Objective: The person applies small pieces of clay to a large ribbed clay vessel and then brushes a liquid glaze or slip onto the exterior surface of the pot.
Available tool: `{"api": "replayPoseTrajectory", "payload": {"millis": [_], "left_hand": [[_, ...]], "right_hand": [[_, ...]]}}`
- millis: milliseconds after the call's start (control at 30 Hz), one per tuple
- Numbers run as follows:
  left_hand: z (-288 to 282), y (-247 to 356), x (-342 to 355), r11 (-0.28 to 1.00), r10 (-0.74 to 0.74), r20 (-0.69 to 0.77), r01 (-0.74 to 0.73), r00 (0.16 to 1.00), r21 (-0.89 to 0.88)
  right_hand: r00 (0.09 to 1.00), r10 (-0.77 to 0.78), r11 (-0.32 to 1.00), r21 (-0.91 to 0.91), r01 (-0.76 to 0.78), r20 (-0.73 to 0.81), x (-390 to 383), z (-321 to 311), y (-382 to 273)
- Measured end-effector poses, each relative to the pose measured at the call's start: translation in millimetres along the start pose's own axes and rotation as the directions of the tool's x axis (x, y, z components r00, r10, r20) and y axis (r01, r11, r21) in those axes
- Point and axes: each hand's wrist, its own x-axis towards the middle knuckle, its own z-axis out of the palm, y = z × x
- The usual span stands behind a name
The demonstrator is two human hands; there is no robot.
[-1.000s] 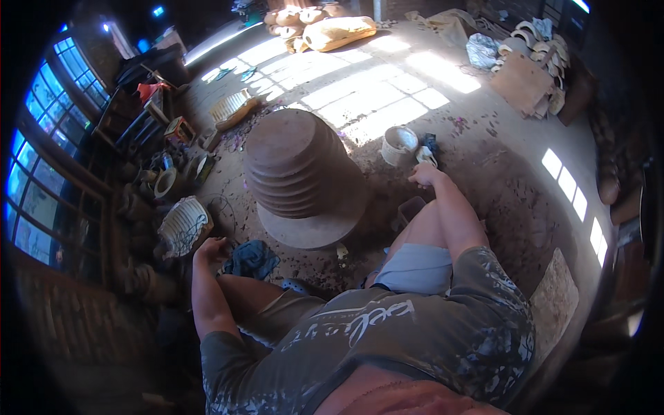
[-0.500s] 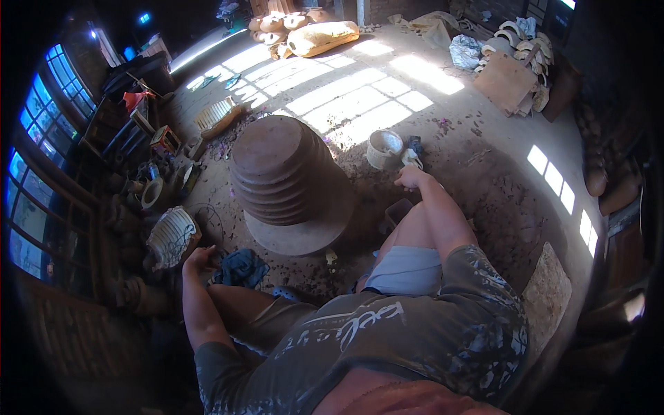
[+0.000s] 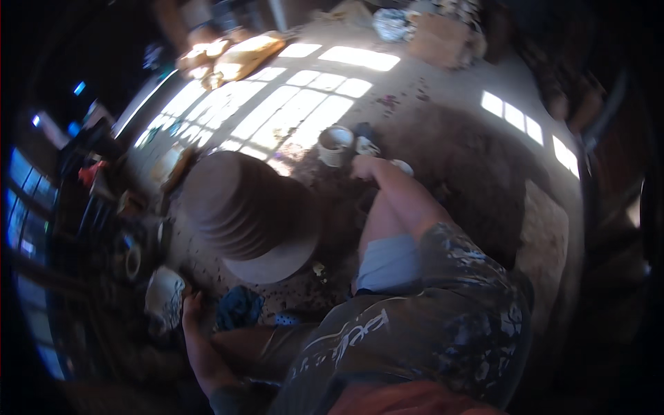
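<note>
In front of me a large brown ribbed clay pot, narrowing toward its flat top, stands on a round grey disc. My left hand is beside a pale curved piece low on the left; motion smears the fingers, and whether they touch its rim is unclear. A crumpled dark blue cloth lies to the right of that hand. My right hand hangs just below a pale round bucket and a whitish rag, its fingers too blurred to read.
Rounded clay pots and a long tan piece lie at the far left. A flat board leans by stacked curved pieces at the back. Another pale slab is on my right. Clay scraps litter the floor.
My view has swung to the right, so the pot and bucket appear farther left. My left hand is closer to the pale curved piece; a pale round item shows behind my right wrist.
</note>
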Motion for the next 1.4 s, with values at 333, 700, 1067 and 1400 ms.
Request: {"api": "replayPoseTrajectory", "payload": {"millis": [333, 700, 1067, 1400], "left_hand": [[18.8, -45.1, 27.0, 0.849, -0.420, 0.405, 0.509, 0.812, -0.141], [22.0, -43.8, 100.1, 0.908, -0.367, 0.584, 0.415, 0.725, 0.056], [54.9, -45.4, 149.8, 0.910, -0.360, 0.511, 0.415, 0.781, 0.007], [59.0, -75.8, 167.7, 0.904, -0.358, 0.438, 0.423, 0.825, -0.058]], "right_hand": [[0.997, -0.029, 0.995, 0.089, 0.035, -0.069, -4.4, -11.4, -41.2], [0.979, 0.179, 0.930, 0.306, -0.202, 0.102, -25.2, -26.6, -43.8], [0.971, 0.207, 0.829, 0.505, -0.240, 0.122, -24.8, -13.0, -15.9], [0.931, 0.307, 0.786, 0.499, -0.364, 0.196, -15.3, 0.5, 12.4]]}}
